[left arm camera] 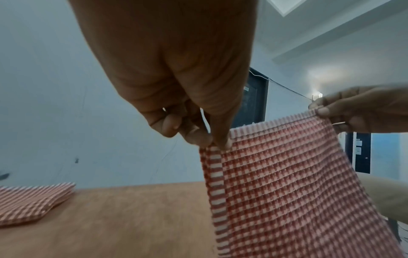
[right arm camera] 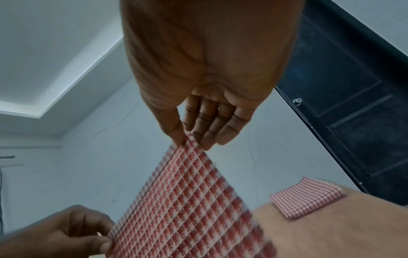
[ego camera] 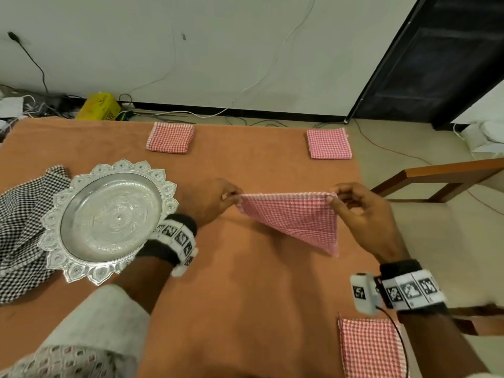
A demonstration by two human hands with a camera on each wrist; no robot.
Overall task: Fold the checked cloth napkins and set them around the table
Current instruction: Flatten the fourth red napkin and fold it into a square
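A red-and-white checked napkin (ego camera: 294,216) hangs above the orange table (ego camera: 245,296), stretched between both hands. My left hand (ego camera: 231,196) pinches its left top corner, and my right hand (ego camera: 334,196) pinches the right top corner. In the left wrist view the left hand (left arm camera: 217,142) nips the napkin (left arm camera: 287,183) between thumb and finger. In the right wrist view the right hand (right arm camera: 189,141) pinches the napkin (right arm camera: 194,200) at its corner. Folded red checked napkins lie at the far middle (ego camera: 170,137), the far right (ego camera: 328,143) and the near right (ego camera: 368,347).
An ornate silver tray (ego camera: 109,219) sits at the left on a black-and-white checked cloth (ego camera: 19,227). A wooden chair (ego camera: 441,181) stands off the table's right side. Cables and a yellow box (ego camera: 99,106) lie on the floor behind.
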